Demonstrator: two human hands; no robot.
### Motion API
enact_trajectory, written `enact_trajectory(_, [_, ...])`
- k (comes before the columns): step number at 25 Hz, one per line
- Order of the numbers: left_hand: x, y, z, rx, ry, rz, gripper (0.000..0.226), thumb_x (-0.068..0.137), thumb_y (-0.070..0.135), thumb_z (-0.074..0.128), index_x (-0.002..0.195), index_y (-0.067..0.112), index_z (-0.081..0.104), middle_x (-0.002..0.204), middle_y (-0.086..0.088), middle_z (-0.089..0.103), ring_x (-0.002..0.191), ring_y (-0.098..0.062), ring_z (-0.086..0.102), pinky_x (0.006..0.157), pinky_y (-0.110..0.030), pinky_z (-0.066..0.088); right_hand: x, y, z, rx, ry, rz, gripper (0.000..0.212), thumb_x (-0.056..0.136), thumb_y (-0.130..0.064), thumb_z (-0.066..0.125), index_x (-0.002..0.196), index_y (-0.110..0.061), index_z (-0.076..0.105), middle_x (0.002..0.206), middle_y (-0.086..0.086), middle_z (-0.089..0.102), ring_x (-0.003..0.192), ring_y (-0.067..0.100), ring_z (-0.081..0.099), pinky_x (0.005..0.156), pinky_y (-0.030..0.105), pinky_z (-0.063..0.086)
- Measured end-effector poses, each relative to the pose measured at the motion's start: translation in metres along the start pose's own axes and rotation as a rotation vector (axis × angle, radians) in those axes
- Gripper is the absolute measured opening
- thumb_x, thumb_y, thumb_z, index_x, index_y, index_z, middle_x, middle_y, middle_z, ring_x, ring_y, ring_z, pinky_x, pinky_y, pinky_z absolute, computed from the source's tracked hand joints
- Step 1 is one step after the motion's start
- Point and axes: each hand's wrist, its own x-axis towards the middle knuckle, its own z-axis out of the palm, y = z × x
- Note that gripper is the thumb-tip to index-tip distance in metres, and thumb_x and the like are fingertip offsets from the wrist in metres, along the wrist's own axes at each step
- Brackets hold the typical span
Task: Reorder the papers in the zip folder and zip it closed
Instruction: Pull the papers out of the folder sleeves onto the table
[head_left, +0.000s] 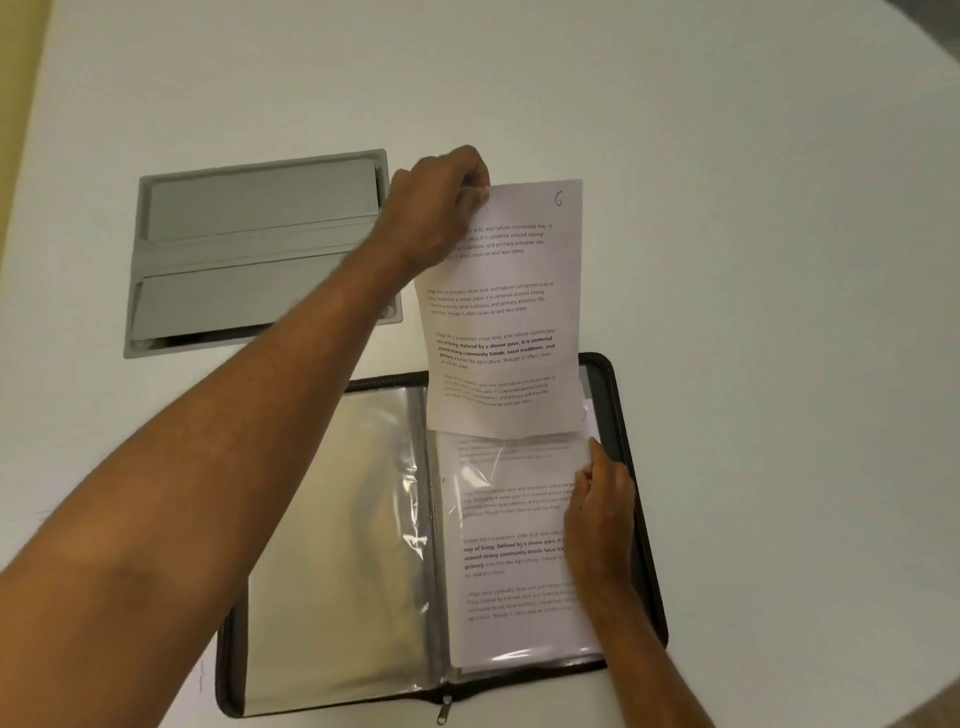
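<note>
A black zip folder (631, 447) lies open on the white table, its clear plastic sleeves spread left and right. My left hand (439, 208) pinches the top left corner of a printed sheet marked "G" (511, 322), which stands partly out of the top of the right-hand sleeve (511, 613). My right hand (597, 512) grips that sleeve's right edge, over another printed page inside it. The left-hand sleeve (337, 545) looks glossy, and what it contains is unclear. The zipper pull (445, 711) hangs at the folder's near edge.
A grey recessed cable hatch (249, 249) is set into the table behind and left of the folder, partly under my left forearm. White tabletop (779, 260) stretches to the right and far side.
</note>
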Motion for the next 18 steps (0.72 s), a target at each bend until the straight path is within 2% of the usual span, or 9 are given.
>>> enact_trajectory(3, [-0.001, 0.012, -0.019, 0.025, 0.026, 0.022, 0.011, 0.1, 0.025, 0.051, 0.104, 0.021, 0.061, 0.098, 0.012, 0.065, 0.096, -0.018, 0.059, 0.097, -0.044, 0.039, 0.0, 0.003, 0.002, 0.016, 0.001, -0.009, 0.042, 0.106, -0.016, 0.05, 0.148, -0.018, 0.046, 0.112, -0.002, 0.052, 0.095, 0.011, 0.052, 0.077, 0.023, 0.054])
enact_trajectory(5, [-0.001, 0.019, -0.034, 0.024, 0.043, 0.028, 0.01, 0.101, 0.025, 0.051, 0.104, 0.022, 0.06, 0.098, 0.012, 0.066, 0.096, -0.017, 0.059, 0.098, -0.044, 0.038, 0.002, 0.005, 0.004, 0.015, 0.003, -0.01, 0.041, 0.107, -0.017, 0.048, 0.148, -0.019, 0.045, 0.111, -0.002, 0.052, 0.096, 0.012, 0.054, 0.077, 0.03, 0.058])
enact_trajectory(7, [-0.003, 0.026, -0.05, 0.034, 0.049, 0.05, 0.01, 0.101, 0.025, 0.051, 0.103, 0.022, 0.06, 0.096, 0.011, 0.067, 0.091, -0.017, 0.059, 0.096, -0.043, 0.041, 0.002, 0.005, 0.005, -0.002, 0.01, -0.02, 0.042, 0.106, -0.015, 0.049, 0.148, -0.016, 0.046, 0.111, 0.0, 0.053, 0.095, 0.013, 0.054, 0.077, 0.03, 0.058])
enact_trajectory(12, [-0.025, 0.042, -0.081, 0.068, 0.008, 0.114, 0.01, 0.103, 0.027, 0.049, 0.103, 0.022, 0.057, 0.087, 0.004, 0.067, 0.079, -0.021, 0.062, 0.07, -0.037, 0.048, -0.001, 0.001, 0.002, 0.025, 0.043, -0.022, 0.049, 0.103, -0.007, 0.052, 0.15, -0.019, 0.041, 0.117, 0.004, 0.05, 0.102, 0.015, 0.051, 0.082, 0.033, 0.056])
enact_trajectory(15, [-0.043, 0.057, -0.102, 0.093, 0.003, 0.134, 0.01, 0.103, 0.027, 0.049, 0.105, 0.021, 0.057, 0.091, 0.002, 0.067, 0.08, -0.022, 0.06, 0.069, -0.039, 0.048, -0.004, 0.003, 0.002, -0.071, 0.064, -0.068, 0.054, 0.098, 0.002, 0.055, 0.148, -0.013, 0.042, 0.128, 0.011, 0.046, 0.111, 0.021, 0.045, 0.087, 0.037, 0.055])
enact_trajectory(18, [-0.062, 0.07, -0.121, 0.117, -0.019, 0.139, 0.01, 0.103, 0.027, 0.048, 0.105, 0.023, 0.058, 0.097, 0.003, 0.068, 0.085, -0.021, 0.059, 0.071, -0.037, 0.046, -0.007, 0.004, 0.0, -0.137, 0.014, -0.108, 0.049, 0.096, -0.002, 0.059, 0.142, -0.011, 0.046, 0.133, 0.013, 0.045, 0.116, 0.027, 0.046, 0.089, 0.044, 0.058])
